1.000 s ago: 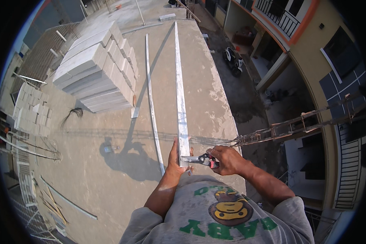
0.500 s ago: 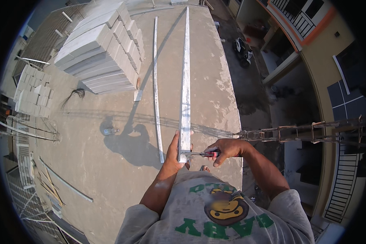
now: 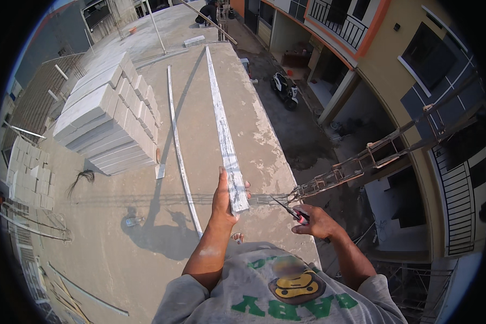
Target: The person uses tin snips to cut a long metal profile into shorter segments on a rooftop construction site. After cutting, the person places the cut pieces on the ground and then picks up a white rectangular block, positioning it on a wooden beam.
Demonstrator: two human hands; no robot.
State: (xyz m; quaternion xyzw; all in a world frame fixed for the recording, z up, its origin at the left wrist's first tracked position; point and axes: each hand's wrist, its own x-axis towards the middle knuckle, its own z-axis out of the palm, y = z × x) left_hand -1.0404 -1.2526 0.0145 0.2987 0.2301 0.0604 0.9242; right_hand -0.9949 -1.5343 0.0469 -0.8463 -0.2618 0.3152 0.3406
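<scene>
My left hand (image 3: pixel 220 201) is wrapped round the near end of a long, scuffed white-and-grey metal channel (image 3: pixel 225 135), thumb along its left side and fingertips showing at its right. From there the channel stretches away from me, over the concrete. To its right, my right hand (image 3: pixel 314 222) grips a pair of snips (image 3: pixel 299 216) with red and black handles. Their thin dark blades point up and left, apart from the channel's end. A second, narrower metal strip (image 3: pixel 177 140) lies on the concrete to the left.
Stacked pale blocks (image 3: pixel 108 119) stand at the left, with a smaller stack (image 3: pixel 29 175) beyond. The slab's edge (image 3: pixel 278 146) drops to an alley holding a parked scooter (image 3: pixel 284 90). A rusty rebar frame (image 3: pixel 356 167) juts out at the right. A clear container (image 3: pixel 134 220) sits on the slab.
My right hand has drawn the snips away from the channel's near end, to the right. My left hand keeps its grip. The view has tilted up and turned, showing more of the far slab.
</scene>
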